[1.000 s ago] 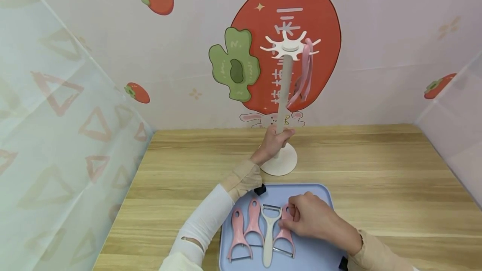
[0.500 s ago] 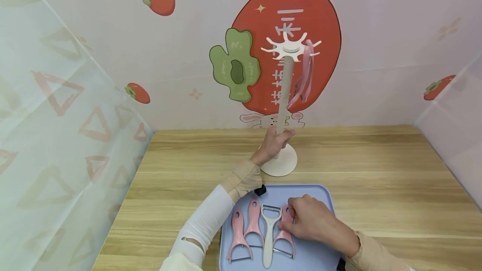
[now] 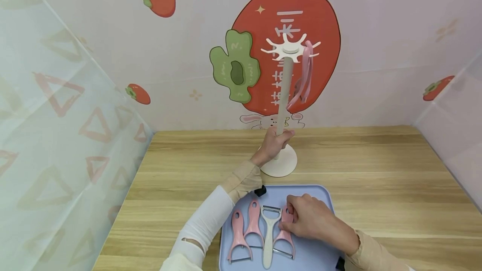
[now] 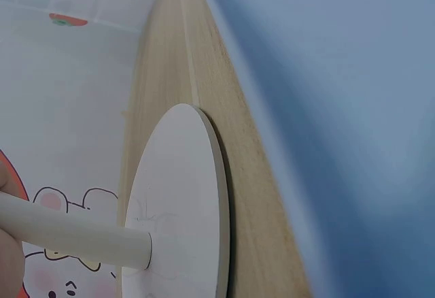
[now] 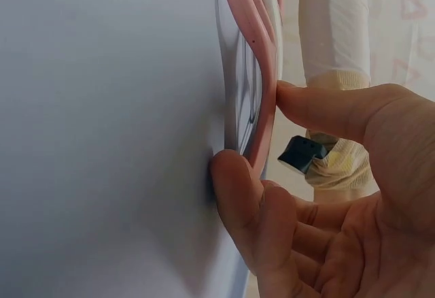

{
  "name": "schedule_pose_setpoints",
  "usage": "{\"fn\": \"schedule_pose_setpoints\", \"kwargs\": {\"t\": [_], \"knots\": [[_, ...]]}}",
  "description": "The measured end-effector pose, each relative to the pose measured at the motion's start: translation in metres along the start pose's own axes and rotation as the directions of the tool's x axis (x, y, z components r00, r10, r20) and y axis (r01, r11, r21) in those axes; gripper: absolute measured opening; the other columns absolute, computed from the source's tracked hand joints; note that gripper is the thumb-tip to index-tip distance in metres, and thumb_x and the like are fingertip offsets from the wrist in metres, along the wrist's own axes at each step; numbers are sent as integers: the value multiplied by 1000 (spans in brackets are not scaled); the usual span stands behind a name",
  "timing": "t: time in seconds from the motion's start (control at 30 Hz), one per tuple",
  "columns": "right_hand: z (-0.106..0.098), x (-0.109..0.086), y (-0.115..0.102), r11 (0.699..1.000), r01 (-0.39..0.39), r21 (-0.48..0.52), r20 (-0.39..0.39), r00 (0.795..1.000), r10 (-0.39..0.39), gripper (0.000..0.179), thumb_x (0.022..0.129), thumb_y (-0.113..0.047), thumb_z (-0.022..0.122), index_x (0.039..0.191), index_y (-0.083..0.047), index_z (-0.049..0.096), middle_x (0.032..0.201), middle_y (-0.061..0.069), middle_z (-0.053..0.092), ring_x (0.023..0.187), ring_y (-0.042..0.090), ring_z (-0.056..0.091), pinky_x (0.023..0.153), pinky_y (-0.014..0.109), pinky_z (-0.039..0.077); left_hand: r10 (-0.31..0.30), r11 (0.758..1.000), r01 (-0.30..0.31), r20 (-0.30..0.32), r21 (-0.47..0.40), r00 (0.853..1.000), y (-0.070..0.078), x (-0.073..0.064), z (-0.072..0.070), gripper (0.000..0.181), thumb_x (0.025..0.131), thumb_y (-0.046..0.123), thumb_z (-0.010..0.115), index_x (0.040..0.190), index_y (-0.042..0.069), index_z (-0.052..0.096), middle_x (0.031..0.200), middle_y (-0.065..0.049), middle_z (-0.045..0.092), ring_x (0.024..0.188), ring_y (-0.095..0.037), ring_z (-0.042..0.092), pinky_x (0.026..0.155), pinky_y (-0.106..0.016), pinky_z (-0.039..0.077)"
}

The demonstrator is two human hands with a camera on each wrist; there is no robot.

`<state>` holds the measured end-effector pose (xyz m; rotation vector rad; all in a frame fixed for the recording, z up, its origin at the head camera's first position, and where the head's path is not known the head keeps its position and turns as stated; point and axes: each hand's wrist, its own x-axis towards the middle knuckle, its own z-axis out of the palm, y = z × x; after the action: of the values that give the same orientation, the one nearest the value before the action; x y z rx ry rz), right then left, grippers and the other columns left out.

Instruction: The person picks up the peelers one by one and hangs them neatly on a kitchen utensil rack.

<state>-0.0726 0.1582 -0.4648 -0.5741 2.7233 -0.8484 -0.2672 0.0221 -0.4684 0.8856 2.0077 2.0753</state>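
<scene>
My left hand point(image 3: 274, 143) grips the lower pole of a white stand point(image 3: 285, 91) with hooked arms at its top. In the left wrist view, the stand's round base point(image 4: 180, 203) sits flat on the table. Over the tray, my right hand point(image 3: 310, 218) pinches the handle of the rightmost pink peeler point(image 3: 284, 235). The right wrist view has my thumb on the upper face of this pink handle point(image 5: 268, 111) and a fingertip at its edge. Beside it lie a white peeler point(image 3: 268, 237) and two pink peelers, one nearer point(image 3: 254, 218) and one farther left point(image 3: 237, 229).
The light-blue tray point(image 3: 314, 254) lies in front of the stand base on the wooden table point(image 3: 380, 170). A pink peeler point(image 3: 308, 72) hangs from a hook on the stand's right side. A printed wall point(image 3: 369, 95) stands behind the table.
</scene>
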Motion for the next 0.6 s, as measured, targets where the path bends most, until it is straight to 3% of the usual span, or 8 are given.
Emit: {"fn": "schedule_pose_setpoints", "kwargs": {"t": [0.4,0.5,0.6], "knots": [[-3,6,-2,999,0,-33,42,999,1,42,79,-40,93,78,-20,56,62,-11,48,52,4,43,47,25,30,6,1000,-6,4,-8,1000,-1,0,0,43,108,9,56,66,3,46,52,8,34,46,-12,28,47,-27,21],[-5,7,-3,999,-5,-47,48,999,7,42,78,-40,93,79,-20,56,62,-11,49,52,5,44,47,26,31,4,1000,-4,4,-8,1000,-1,-1,-1,33,108,8,56,77,-5,54,53,8,34,47,-12,28,47,-28,21],[-7,8,-3,998,-17,-68,46,999,20,44,76,-41,94,79,-20,56,62,-11,50,53,6,45,47,26,33,-5,1000,5,6,-6,1000,0,-2,-1,17,108,8,55,104,-7,63,55,8,34,48,-13,28,47,-28,21]]}}
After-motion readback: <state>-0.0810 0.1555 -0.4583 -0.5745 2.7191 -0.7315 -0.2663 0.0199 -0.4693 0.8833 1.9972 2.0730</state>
